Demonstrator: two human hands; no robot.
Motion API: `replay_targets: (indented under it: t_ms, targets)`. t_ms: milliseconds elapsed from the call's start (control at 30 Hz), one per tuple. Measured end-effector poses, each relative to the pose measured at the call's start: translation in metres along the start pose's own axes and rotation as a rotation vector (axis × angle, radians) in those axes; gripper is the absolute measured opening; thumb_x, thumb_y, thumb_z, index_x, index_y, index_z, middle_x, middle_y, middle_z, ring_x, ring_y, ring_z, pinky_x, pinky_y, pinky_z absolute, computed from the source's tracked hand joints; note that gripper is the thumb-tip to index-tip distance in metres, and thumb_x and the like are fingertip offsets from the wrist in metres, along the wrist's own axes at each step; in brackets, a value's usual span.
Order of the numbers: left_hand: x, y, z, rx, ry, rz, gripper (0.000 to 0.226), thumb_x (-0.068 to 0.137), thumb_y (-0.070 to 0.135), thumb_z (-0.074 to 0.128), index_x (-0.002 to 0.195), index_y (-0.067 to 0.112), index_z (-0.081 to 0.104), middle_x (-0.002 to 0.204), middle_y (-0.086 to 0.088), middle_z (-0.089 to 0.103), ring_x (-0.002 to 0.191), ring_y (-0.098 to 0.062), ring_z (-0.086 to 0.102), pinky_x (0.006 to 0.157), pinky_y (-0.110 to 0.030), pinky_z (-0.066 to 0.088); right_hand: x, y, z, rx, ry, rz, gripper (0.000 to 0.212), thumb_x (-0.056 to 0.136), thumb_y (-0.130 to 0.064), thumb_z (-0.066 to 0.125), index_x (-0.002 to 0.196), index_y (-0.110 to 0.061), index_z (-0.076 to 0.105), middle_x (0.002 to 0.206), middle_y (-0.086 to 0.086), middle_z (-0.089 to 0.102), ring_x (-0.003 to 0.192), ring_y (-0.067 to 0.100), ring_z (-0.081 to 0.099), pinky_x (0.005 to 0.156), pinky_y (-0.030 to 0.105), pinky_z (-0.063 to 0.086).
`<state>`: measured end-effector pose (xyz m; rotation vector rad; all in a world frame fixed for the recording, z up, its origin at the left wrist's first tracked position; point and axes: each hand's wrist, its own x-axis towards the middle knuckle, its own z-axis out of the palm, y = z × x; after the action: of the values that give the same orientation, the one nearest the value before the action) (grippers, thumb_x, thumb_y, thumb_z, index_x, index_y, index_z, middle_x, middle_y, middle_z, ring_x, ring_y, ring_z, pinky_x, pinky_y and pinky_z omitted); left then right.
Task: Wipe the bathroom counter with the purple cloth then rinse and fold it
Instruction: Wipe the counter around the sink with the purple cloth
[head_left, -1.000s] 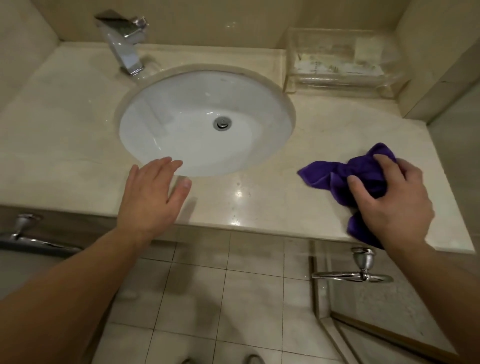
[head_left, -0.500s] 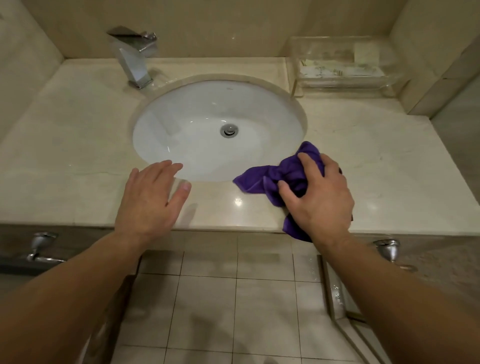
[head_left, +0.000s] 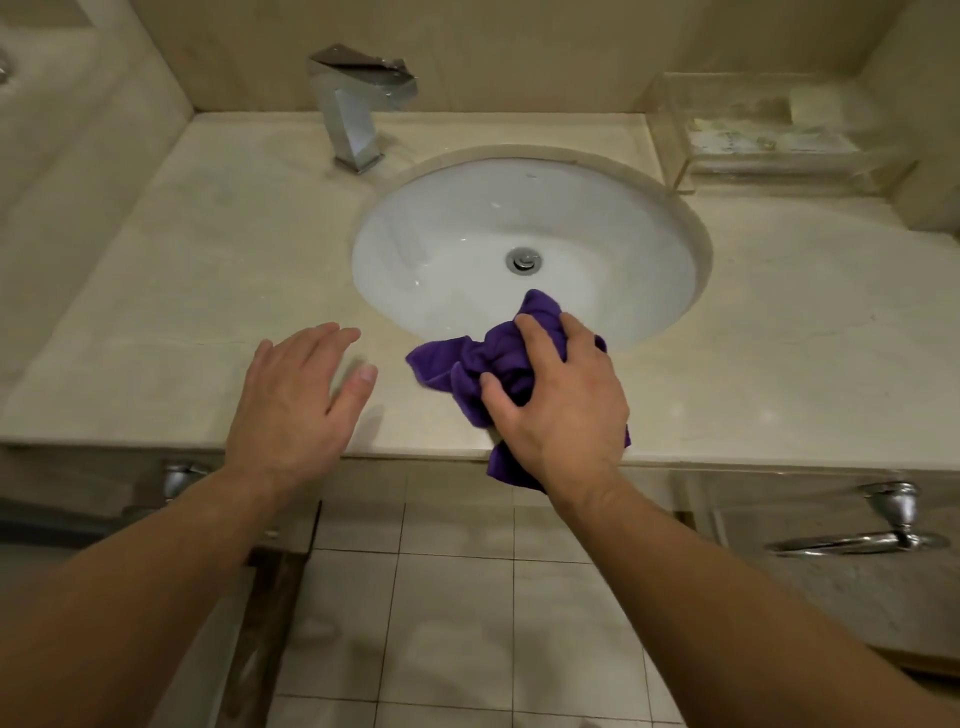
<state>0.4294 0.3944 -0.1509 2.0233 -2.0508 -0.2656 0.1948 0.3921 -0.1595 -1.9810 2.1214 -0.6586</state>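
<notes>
Two bare hands were at the front edge of the counter (head_left: 208, 291). The right hand (head_left: 561, 405) gripped the cloth (head_left: 452, 364), with its fingers curled over the crumpled purple fabric and the thumb pressed into it. The cloth lay on the counter at 6 o'clock from the sink (head_left: 467, 223). Its far tip reached over the sink rim, and one corner hung down over the counter's front edge, below the wrist. A loose flap stuck out toward 9 o'clock, near the left hand (head_left: 296, 400) but apart from it.

The left hand was spread flat, palm down, with the fingers straight and close together and the thumb held apart. It was at 7 o'clock from the sink. I could not tell if it touched the counter or was just above it.

The sink was white and oval, with a metal drain (head_left: 523, 260) in the middle. A square chrome faucet (head_left: 358, 114) stood at 10 o'clock from the sink. A clear tray (head_left: 753, 140) sat at 2 o'clock, against the back wall. Under the counter, a metal handle (head_left: 883, 525) was visible at 4 o'clock and a knob (head_left: 179, 478) at 8 o'clock. Pale floor tiles (head_left: 441, 623) showed between the forearms.
</notes>
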Motion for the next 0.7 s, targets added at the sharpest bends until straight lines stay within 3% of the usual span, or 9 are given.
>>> replay_targets:
  t_ms: [400,700]
  targets:
    - [-0.004,-0.100,-0.022,-0.041,0.014,-0.038,0.066,0.097,0.055,0.025,0.148,0.019,0.047,0.152,-0.006,0.049,0.143,-0.023,0.039,0.124,-0.047,0.016,-0.009,-0.112,0.059,0.047,0.004,-0.044,0.058,0.086,-0.060,0.056,0.137,-0.033,0.050,0.145,0.009,0.050,0.117,0.029,0.057,0.096,0.046,0.053]
    - [0.006,-0.134,-0.037,-0.137,0.039,-0.016,0.067,0.095,0.055,0.025,0.140,0.014,0.054,0.144,-0.007,0.056,0.137,-0.023,0.046,0.122,-0.050,0.024,-0.013,-0.194,0.100,0.089,-0.005,-0.136,0.056,0.084,-0.059,0.058,0.132,-0.030,0.055,0.143,0.012,0.054,0.114,0.031,0.060,0.092,0.045,0.055]
